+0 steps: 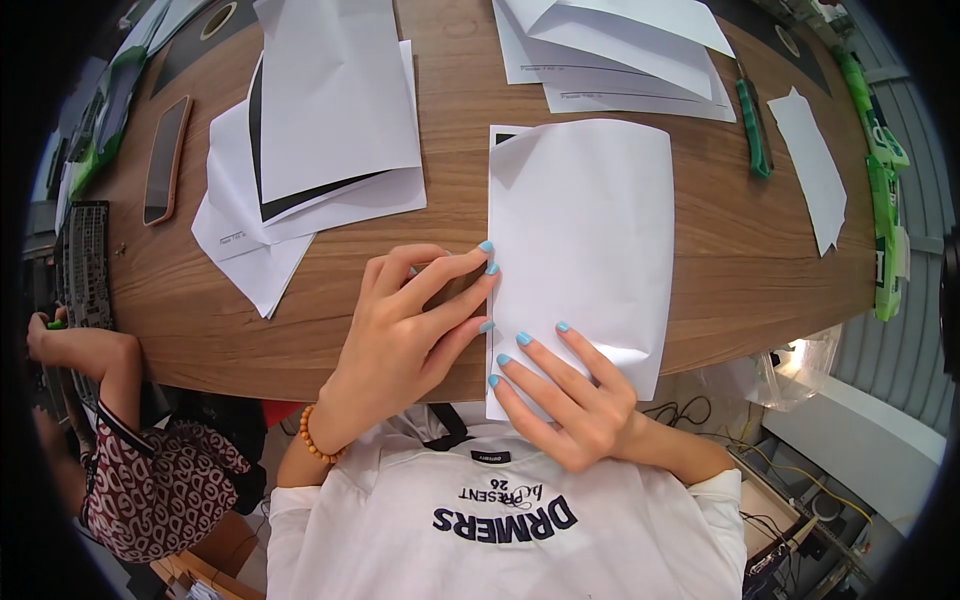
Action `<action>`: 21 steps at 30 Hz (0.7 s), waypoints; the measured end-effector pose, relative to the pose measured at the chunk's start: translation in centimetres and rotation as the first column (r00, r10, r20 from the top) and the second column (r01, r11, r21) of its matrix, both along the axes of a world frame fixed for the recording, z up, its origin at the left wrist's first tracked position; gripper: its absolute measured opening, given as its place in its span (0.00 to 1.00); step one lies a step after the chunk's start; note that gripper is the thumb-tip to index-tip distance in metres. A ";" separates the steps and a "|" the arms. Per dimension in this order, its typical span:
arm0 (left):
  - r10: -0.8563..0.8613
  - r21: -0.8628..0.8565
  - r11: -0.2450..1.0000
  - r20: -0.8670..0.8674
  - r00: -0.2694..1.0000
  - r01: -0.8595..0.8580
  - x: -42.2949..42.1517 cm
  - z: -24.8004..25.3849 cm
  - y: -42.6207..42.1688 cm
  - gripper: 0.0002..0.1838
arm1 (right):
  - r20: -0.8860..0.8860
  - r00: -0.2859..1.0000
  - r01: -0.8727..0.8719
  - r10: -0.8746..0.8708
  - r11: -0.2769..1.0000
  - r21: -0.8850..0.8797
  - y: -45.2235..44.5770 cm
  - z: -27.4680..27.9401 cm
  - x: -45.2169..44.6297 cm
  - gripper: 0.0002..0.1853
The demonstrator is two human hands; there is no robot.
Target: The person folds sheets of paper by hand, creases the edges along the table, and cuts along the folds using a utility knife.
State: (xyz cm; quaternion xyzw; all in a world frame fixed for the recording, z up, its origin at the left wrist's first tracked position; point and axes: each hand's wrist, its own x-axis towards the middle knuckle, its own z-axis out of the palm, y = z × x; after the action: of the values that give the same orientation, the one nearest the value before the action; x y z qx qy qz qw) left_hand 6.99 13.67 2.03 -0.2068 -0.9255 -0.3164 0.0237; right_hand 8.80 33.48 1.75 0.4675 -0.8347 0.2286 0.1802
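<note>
A folded white sheet of paper (585,230) lies in front of me, hanging slightly past the table's near edge. A dark printed patch shows at its top left corner, where the upper layer lifts a little. My left hand (405,320), with a beaded bracelet at the wrist, has its fingertips and thumb at the paper's left edge, spaced apart. My right hand (570,400) lies flat with spread fingers on the lower part of the paper.
Paper piles lie at the back left (335,110) and back right (620,60). A phone (168,160), a keyboard (87,255), a green-handled tool (753,130) and a paper scrap (812,165) are also there. Another person's arm (90,350) rests at the left.
</note>
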 end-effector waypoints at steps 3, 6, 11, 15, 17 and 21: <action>-0.014 -0.070 0.997 -0.061 0.998 0.010 0.2 -0.4 0.0 0.21 | -0.019 1.000 0.002 -0.002 1.000 -0.015 -0.1 -0.4 0.0 0.05; -0.020 -0.128 0.992 -0.122 0.992 0.005 0.3 -0.6 0.0 0.21 | -0.023 1.000 0.001 -0.001 1.000 -0.017 -0.1 -0.5 0.0 0.06; 0.009 -0.163 0.986 -0.154 0.988 -0.035 0.8 -0.8 0.4 0.24 | -0.040 0.999 -0.014 0.014 1.000 -0.014 -0.1 -0.7 -0.1 0.05; 0.015 -0.152 0.988 -0.108 0.994 -0.031 0.8 -0.7 0.4 0.25 | -0.034 0.999 -0.015 0.015 1.000 -0.005 -0.1 -0.8 -0.1 0.05; 0.002 -0.162 0.987 -0.123 0.992 -0.022 0.8 -0.8 0.4 0.25 | -0.034 0.999 -0.028 0.028 1.000 0.003 0.0 -0.8 -0.1 0.05; 0.001 -0.181 0.983 -0.141 0.990 -0.027 0.8 -0.9 0.4 0.24 | -0.041 0.999 -0.025 0.025 1.000 -0.001 0.0 -0.9 -0.1 0.05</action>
State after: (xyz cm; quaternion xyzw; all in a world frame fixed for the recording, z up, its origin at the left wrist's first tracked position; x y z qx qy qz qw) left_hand 7.77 14.02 1.17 -0.2231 -0.9481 -0.2150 0.0717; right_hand 8.73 33.51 0.83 0.4825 -0.8247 0.2217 0.1946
